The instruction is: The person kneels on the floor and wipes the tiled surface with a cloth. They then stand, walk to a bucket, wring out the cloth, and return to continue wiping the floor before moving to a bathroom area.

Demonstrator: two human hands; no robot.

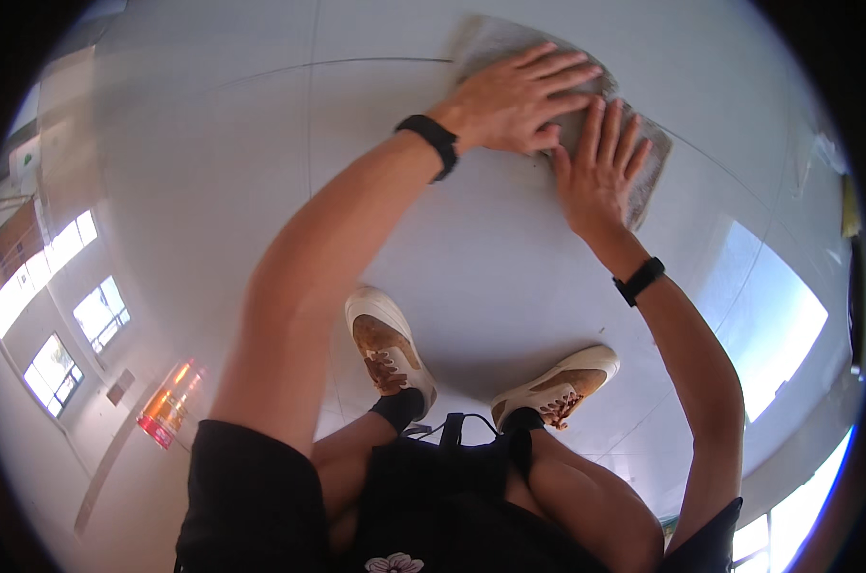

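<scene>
A brownish-grey cloth [496, 39] lies on the pale, shiny tiled floor [418, 222], at the top of the view right of centre. Flat on its left part rests my left hand [522, 97], fingers spread and pointing right. My right hand [601, 165] presses on the cloth's right part, its fingers spread towards the top. The two hands nearly meet at the fingertips; whether they touch I cannot tell. Neither hand has its fingers closed round the cloth. Much of the cloth's middle is hidden beneath them.
My feet, in brown and white shoes [395, 351], stand on the floor below the cloth. Thin dark joint lines cross the floor. Windows [102, 314] show at the far left, near an orange and red glow or object [169, 407] that is unclear. Bright light reflects off the floor at right.
</scene>
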